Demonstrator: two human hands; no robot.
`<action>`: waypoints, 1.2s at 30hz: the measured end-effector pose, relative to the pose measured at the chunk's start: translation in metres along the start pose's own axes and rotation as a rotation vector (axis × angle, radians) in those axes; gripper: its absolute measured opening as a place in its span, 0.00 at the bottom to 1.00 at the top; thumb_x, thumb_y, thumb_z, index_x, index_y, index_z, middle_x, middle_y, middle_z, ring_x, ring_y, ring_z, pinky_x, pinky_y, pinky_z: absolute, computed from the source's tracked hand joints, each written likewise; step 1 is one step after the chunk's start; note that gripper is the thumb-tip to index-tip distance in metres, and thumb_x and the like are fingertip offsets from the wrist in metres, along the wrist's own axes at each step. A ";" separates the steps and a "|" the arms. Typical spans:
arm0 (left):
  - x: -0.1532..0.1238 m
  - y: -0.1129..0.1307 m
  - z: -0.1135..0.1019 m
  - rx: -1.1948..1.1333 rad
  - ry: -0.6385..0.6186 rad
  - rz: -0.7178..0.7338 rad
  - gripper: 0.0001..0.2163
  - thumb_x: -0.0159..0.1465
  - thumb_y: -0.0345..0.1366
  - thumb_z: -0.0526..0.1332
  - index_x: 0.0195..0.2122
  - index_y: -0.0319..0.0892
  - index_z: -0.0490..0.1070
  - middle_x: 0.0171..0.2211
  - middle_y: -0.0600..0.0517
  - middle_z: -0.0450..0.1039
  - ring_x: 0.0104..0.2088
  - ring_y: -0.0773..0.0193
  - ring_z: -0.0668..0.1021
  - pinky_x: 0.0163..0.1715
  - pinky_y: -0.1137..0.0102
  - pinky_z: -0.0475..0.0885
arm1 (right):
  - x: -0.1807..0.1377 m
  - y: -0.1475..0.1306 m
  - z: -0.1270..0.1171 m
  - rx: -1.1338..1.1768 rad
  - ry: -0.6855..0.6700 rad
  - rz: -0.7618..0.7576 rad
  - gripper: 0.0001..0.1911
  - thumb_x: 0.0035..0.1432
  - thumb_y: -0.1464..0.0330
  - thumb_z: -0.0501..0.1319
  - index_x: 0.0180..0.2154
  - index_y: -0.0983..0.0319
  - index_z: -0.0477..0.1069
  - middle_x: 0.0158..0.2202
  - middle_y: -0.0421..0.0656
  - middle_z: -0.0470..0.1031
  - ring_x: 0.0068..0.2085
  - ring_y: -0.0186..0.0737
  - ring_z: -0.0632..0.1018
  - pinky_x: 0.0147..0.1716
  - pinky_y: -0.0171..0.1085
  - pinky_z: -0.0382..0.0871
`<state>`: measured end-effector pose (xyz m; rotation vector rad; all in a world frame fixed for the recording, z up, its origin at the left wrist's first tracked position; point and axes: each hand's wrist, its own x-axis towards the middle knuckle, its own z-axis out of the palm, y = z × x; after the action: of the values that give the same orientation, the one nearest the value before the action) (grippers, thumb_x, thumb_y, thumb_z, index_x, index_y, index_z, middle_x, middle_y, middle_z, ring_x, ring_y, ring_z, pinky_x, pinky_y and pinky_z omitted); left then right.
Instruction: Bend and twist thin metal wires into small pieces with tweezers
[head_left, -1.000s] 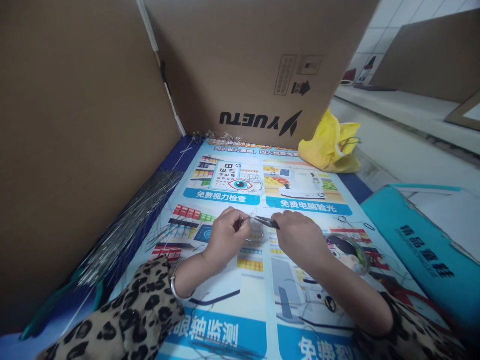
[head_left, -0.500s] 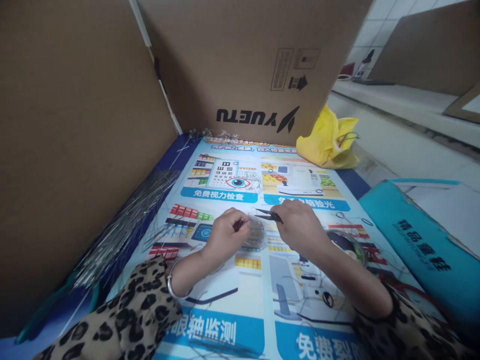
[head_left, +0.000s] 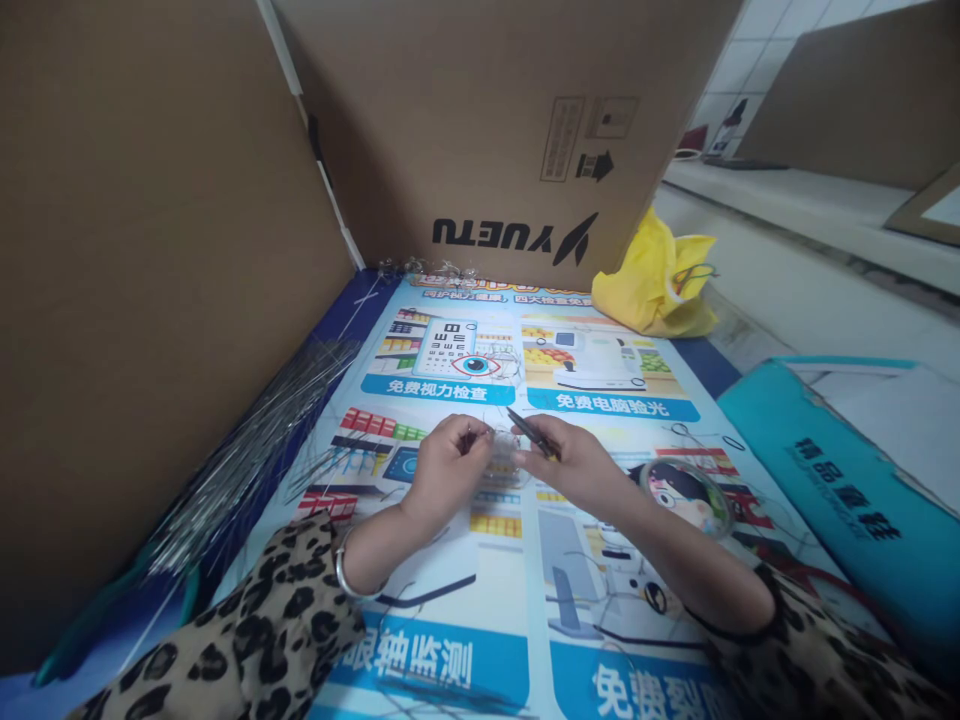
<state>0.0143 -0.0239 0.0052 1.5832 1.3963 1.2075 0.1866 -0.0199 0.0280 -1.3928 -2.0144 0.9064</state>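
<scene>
My left hand (head_left: 450, 465) is closed in a pinch on what looks like a thin wire, mostly hidden by the fingers. My right hand (head_left: 574, 460) is wrapped round a pair of needle-nose pliers (head_left: 531, 430), whose dark jaws point up and to the left. Between both hands, on the printed poster, sits a small clear container (head_left: 508, 465), partly covered by the fingers. To the right of my right forearm lies a round clear dish or tape roll (head_left: 726, 500), over the poster's cartoon face. Several thin wire bits are scattered around.
A bundle of straight metal wires (head_left: 247, 460) lies along the left side. Tall cardboard (head_left: 480, 130) stands at the back and left. Small wire pieces (head_left: 427, 268) rest at its foot. A yellow bag (head_left: 652, 285) and a teal box (head_left: 847, 490) are on the right.
My right hand has drawn slightly down and left, and the pliers have swung from pointing left to pointing up-left. My left hand has shifted a little to the left.
</scene>
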 end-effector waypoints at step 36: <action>-0.005 0.012 -0.004 0.193 -0.119 0.170 0.05 0.59 0.35 0.55 0.33 0.41 0.68 0.31 0.52 0.69 0.34 0.66 0.70 0.33 0.73 0.64 | -0.003 -0.003 0.011 -0.056 0.091 -0.016 0.08 0.53 0.67 0.53 0.27 0.62 0.68 0.27 0.38 0.66 0.30 0.34 0.68 0.30 0.33 0.60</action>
<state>0.0144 -0.0309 0.0170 1.9088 1.3570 1.0806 0.1778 -0.0257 0.0226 -1.4202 -1.9937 0.7715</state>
